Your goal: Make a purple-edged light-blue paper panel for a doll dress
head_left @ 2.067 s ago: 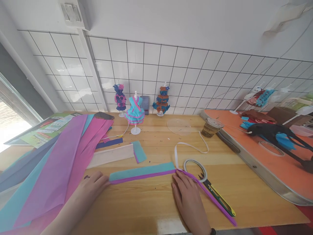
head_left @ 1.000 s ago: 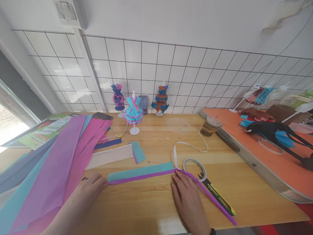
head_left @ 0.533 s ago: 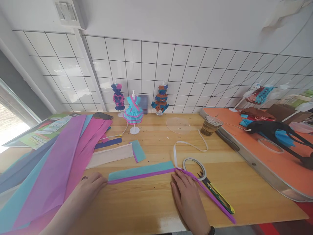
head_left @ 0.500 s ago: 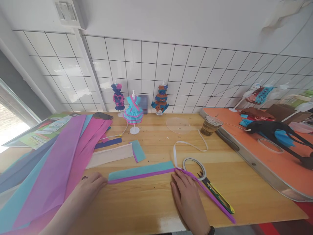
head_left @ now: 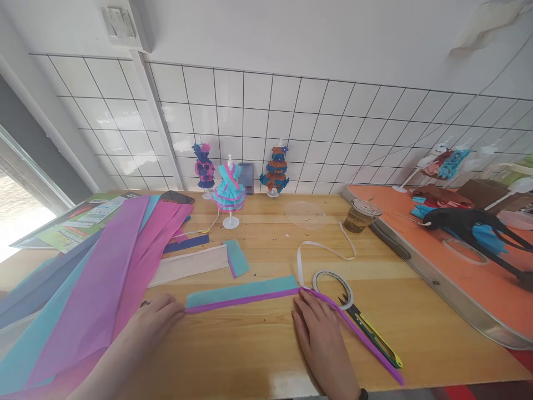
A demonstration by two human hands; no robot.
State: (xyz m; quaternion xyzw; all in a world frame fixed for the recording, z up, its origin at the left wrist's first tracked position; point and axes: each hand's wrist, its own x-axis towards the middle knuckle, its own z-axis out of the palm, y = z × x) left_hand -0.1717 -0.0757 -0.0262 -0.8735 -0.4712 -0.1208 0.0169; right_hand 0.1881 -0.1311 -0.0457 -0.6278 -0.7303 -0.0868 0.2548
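A person's two bare hands steady a turquoise strip [head_left: 245, 290] on a wooden table [head_left: 233, 355], a narrow purple strip [head_left: 358, 330] running along its near edge and on past its right end toward 4 o'clock. The left hand [head_left: 160, 314], fingers drawn together, touches the left end of the pair; whether it pinches or merely presses cannot be told. The right hand [head_left: 320, 333] lies palm down, fingers extended, thumb set apart, fingertips resting on the purple strip where the turquoise ends. From the right hand, a white ribbon [head_left: 300, 261] curls at 11 o'clock, a roll of tape [head_left: 350, 293] sits at 1 o'clock, with a lidded cup [head_left: 361, 216] farther out, and yellow-and-green snips [head_left: 377, 333] lie at 3 o'clock, tips at the roll. From the left hand, colored sheets [head_left: 95, 278] fan out at 10 o'clock, and a miniature turquoise dress [head_left: 229, 191] stands at 1 o'clock.
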